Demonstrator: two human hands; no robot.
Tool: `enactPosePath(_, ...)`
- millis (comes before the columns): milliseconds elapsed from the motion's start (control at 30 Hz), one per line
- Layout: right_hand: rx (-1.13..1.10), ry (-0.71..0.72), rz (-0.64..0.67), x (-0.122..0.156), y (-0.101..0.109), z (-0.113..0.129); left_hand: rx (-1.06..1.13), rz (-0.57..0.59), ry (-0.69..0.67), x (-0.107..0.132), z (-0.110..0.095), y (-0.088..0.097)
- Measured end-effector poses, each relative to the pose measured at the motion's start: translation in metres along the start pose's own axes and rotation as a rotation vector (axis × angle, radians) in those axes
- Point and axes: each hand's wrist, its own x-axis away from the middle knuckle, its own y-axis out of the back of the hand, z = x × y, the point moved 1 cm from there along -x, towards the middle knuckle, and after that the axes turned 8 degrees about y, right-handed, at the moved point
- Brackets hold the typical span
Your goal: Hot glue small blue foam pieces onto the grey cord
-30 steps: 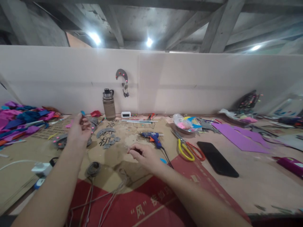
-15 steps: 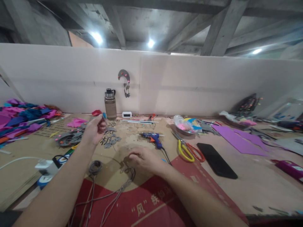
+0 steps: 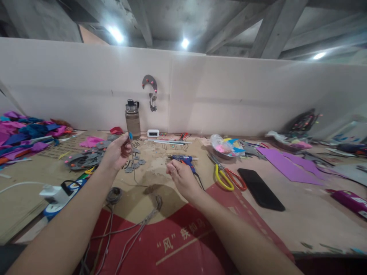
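Observation:
My left hand [image 3: 118,152] is raised over the left-centre of the table, its fingers pinching a small blue piece [image 3: 130,135] whose kind I cannot make out. Below it lie grey felt cut-outs [image 3: 134,164]. My right hand [image 3: 181,176] is closed just in front of a blue glue gun [image 3: 187,160] and partly covers it. Whatever its fingers hold is hidden or too thin to see. Grey cord [image 3: 157,204] lies loosely bundled between my forearms, with a small coil [image 3: 114,194] to its left.
Yellow-and-red-handled scissors [image 3: 225,179] and a black phone [image 3: 260,189] lie to the right, with purple sheets [image 3: 286,166] beyond. A bottle [image 3: 132,120] stands by the wall. Coloured scraps [image 3: 31,133] and a power strip [image 3: 61,198] are at left. A moon-shaped ornament [image 3: 150,82] hangs on the wall.
My right hand has moved up and right, from the cord bundle to the glue gun, and closed more tightly. My left hand keeps the blue piece and has shifted slightly. The view tilted down.

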Motion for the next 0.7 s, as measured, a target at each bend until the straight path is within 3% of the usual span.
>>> enactPosePath(133,0.082,0.01,0.025,0.0,0.004,0.005,-0.107,0.017,-0.018,0.0,0.004,0.001)
enactPosePath(267,0.094,0.026,-0.023,0.0,0.002,0.004,-0.368,0.002,-0.163,0.006,0.01,-0.004)
enactPosePath(433,-0.121,-0.027,-0.01,0.004,-0.01,-0.004,-0.59,0.067,-0.277,0.017,0.022,-0.016)
enactPosePath(700,-0.63,-0.081,0.27,0.006,-0.02,0.005,-0.654,0.236,-0.159,0.036,0.043,-0.038)
